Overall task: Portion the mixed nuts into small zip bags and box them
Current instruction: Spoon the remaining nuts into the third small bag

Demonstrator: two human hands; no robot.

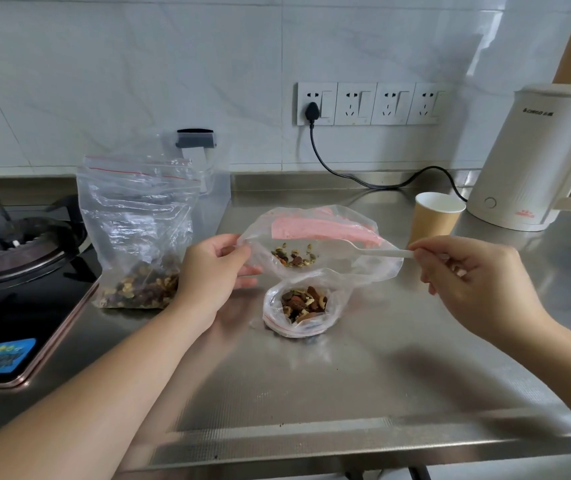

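My left hand [213, 271] pinches the left rim of a big clear bag with a pink strip [322, 233], held open above the counter with a few mixed nuts [292, 255] inside. My right hand [471, 271] pinches the handle of a white plastic spoon [379, 251] whose bowl reaches into that bag. Just below stands a small zip bag [299, 303], open at the top and partly filled with nuts. Several small zip bags with red lines [138, 230] stand at the left, nuts at their bottom.
A gas stove [10, 258] lies at the left edge of the steel counter [363, 393]. A paper cup [434, 218] and a white electric kettle [536, 157] stand at the back right, with a black cable [346, 171] running to the wall sockets [370, 103].
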